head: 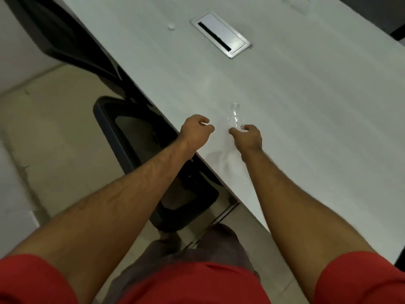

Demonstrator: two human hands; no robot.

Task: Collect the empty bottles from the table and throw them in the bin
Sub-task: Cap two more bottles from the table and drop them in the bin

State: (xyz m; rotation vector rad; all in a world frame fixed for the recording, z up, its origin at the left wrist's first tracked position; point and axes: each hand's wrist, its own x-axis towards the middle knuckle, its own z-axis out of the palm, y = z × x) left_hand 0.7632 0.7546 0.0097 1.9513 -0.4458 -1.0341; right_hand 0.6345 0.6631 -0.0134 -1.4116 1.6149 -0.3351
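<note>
A clear empty plastic bottle (236,116) with no cap stands on the white table (295,106), near its left edge. My right hand (248,138) is at the bottle's base, with fingers curled around its lower part. My left hand (195,131) hovers over the table edge just left of the bottle, fingers loosely curled and holding nothing. A dark bin (122,137) stands on the floor below the table edge, left of my hands. Another clear bottle (295,3) lies at the far top of the table, partly cut off.
A metal cable hatch (220,34) is set into the table's middle. A small white cap (171,26) lies left of it. A dark chair (61,40) stands along the table's left side. Beige floor tiles (54,139) spread to the left.
</note>
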